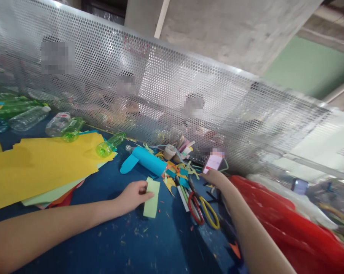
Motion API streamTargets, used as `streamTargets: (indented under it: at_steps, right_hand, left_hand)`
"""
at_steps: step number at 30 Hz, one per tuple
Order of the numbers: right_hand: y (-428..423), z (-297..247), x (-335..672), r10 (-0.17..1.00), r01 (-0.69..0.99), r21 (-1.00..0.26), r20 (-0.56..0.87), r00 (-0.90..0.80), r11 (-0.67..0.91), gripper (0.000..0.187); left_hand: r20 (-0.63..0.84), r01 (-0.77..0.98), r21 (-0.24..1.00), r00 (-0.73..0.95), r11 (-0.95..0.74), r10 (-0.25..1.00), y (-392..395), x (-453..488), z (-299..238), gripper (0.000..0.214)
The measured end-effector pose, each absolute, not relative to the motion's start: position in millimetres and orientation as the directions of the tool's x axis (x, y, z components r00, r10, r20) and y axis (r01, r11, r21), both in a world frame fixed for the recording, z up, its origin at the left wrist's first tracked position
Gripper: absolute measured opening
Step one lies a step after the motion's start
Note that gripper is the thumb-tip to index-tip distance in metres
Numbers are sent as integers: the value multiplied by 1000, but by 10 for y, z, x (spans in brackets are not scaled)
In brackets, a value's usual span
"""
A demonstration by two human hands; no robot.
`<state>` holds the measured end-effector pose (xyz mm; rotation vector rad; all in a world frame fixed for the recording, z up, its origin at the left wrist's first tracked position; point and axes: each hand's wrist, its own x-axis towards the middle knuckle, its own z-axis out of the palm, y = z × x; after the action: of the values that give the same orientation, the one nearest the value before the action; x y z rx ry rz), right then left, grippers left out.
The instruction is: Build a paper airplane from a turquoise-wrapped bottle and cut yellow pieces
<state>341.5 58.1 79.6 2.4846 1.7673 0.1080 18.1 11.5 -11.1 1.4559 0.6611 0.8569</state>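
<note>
Pinched between the thumb and fingers of my left hand (pixel 136 196) is a small light-green paper rectangle (pixel 152 201), held over the blue table. My right hand (pixel 214 178) reaches to the foot of a phone (pixel 213 163) with a lit screen, leaning by the mesh panel. Its fingers are mostly hidden, and I cannot tell whether they grip the phone. Between the hands lie scissors (pixel 202 211) with one red and one yellow handle, and several pens (pixel 182 194). Beyond my left hand is a bottle wrapped in blue paper (pixel 149 160) with a blue flap.
Yellow paper sheets (pixel 46 161) cover the left of the table (pixel 109 236), with plastic bottles (pixel 58 123) behind them. Paper scraps (pixel 169 184) lie mid-table. A red plastic bag (pixel 286 217) fills the right. A perforated metal panel (pixel 166 95) stands behind, people beyond it.
</note>
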Motion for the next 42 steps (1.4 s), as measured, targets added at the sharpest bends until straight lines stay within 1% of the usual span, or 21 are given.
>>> streamTargets:
  at_steps: [2,4,8,11,13,15,20,24,26,27,29,30,31,32,34,35,36,37,38,39,42]
  right_hand:
    - [361,763,3276,952,950,136,-86,295,-282,44]
    - [123,698,3130,956,960,147,-139,259,-239,50]
    - [-213,556,2951,949,962,144,-188,255,-230,47]
    - [-273,481,2969,941,958,102,-188,282,-267,36]
    - [-261,451,3029,936,954,55,-185,299,-294,28]
    - [-247,434,3097,931,949,-4,-194,309,-315,25]
    - [-315,421,3189,924,927,-153,-232,303,-343,35]
    - [-413,401,3218,923,876,-323,-261,281,-358,40]
    - [-437,400,3238,927,866,-358,-268,262,-349,41]
    - [-442,406,3241,930,864,-363,-246,273,-350,39]
    - [-450,434,3204,932,837,-410,-124,341,-361,33]
    - [-460,454,3151,927,806,-477,-49,373,-350,32]
    - [-479,477,3069,916,755,-573,19,401,-319,34]
    - [-509,498,2959,916,682,-689,67,396,-245,38]
    - [-601,531,2670,946,425,-902,63,318,-83,44]
    - [-657,538,2507,970,286,-958,44,240,-27,50]
    - [-715,538,2346,992,162,-987,6,128,-15,56]
    - [-771,532,2197,999,88,-995,-38,17,-39,61]
    - [-819,521,2066,997,60,-996,-64,-52,-61,61]
    - [-856,506,1958,994,87,-994,-74,-82,-67,60]
    - [-898,462,1769,987,315,-949,-75,-140,-27,52]
  left_hand:
    - [122,-133,989,538,-59,834,131,186,-136,30]
    - [124,-155,987,512,-51,850,144,188,-150,33]
    - [114,-190,982,519,-16,847,154,184,-160,38]
    - [113,-184,983,532,-16,839,150,179,-163,39]
    - [116,-177,984,536,-24,836,147,175,-163,39]
    - [112,-170,985,536,-23,837,146,172,-160,40]
    - [112,-178,984,523,-20,845,144,169,-132,39]
    - [85,-161,987,509,-2,856,132,171,-93,39]
    - [72,-164,986,498,12,864,130,171,-80,39]
    - [62,-172,985,491,26,869,132,171,-76,39]
    - [34,-205,976,472,72,881,141,172,-71,40]
    - [17,-231,968,461,101,887,147,171,-66,41]
    - [1,-260,957,447,128,895,153,170,-57,41]
    - [-12,-287,946,432,150,902,158,168,-40,40]
    - [-25,-329,929,401,170,916,160,159,14,38]
    - [-22,-343,925,386,166,922,158,152,52,37]
    - [-13,-353,923,372,155,928,152,145,95,37]
    - [2,-362,922,363,139,932,145,138,142,37]
    - [20,-366,923,349,117,937,136,131,189,37]
    - [46,-371,925,338,88,940,127,124,235,38]
    - [139,-381,925,310,-11,940,104,104,354,41]
